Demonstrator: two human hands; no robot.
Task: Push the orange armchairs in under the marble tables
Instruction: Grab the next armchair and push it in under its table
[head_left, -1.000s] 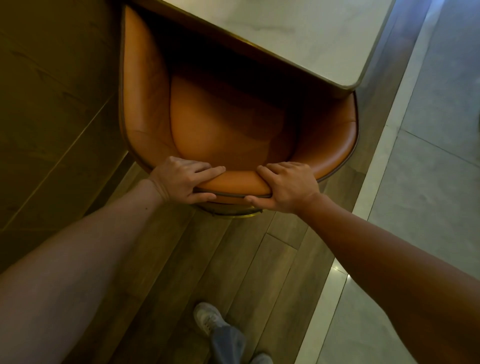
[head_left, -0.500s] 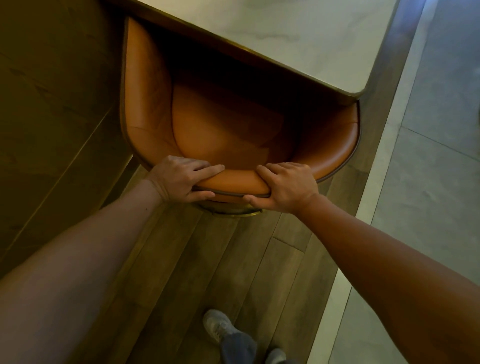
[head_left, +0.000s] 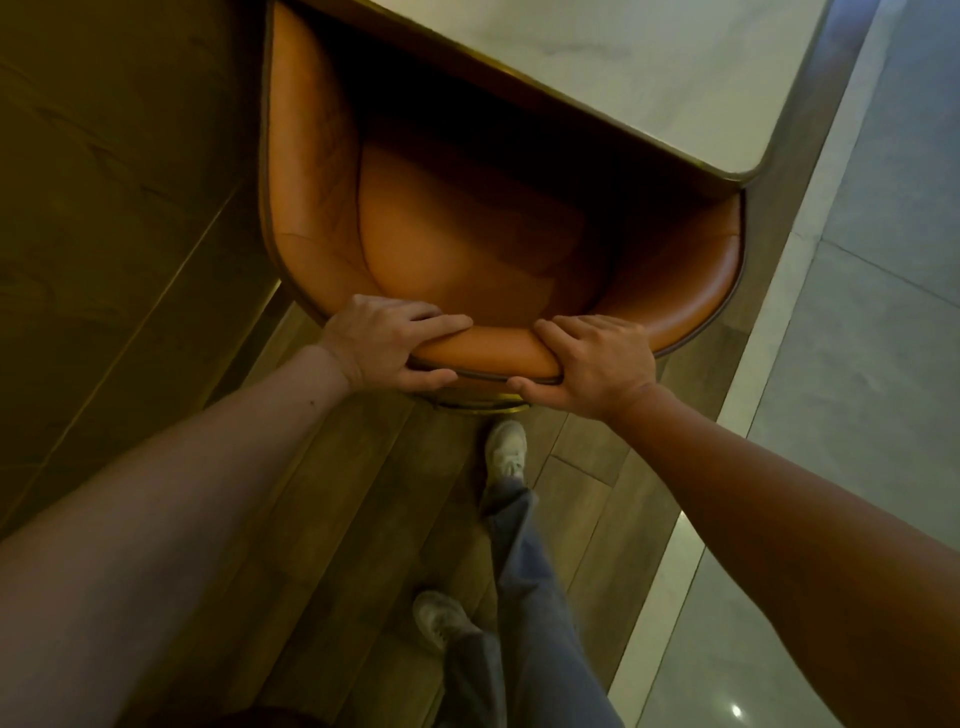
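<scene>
Both hands grip the orange armchair's (head_left: 498, 244) backrest rim, left hand (head_left: 387, 345) beside right hand (head_left: 597, 364); its front sits under the marble desk (head_left: 649, 67).

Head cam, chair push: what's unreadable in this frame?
Head view only.
orange armchair seat front: under the marble table, in deep shadow; depth of tuck unclear.
brass base: only a sliver shows below the backrest; rest hidden by the chair.
marble table: top cut by the upper edge, legs hidden.
left hand and right hand: palms hidden against the backrest rim they grip.
</scene>
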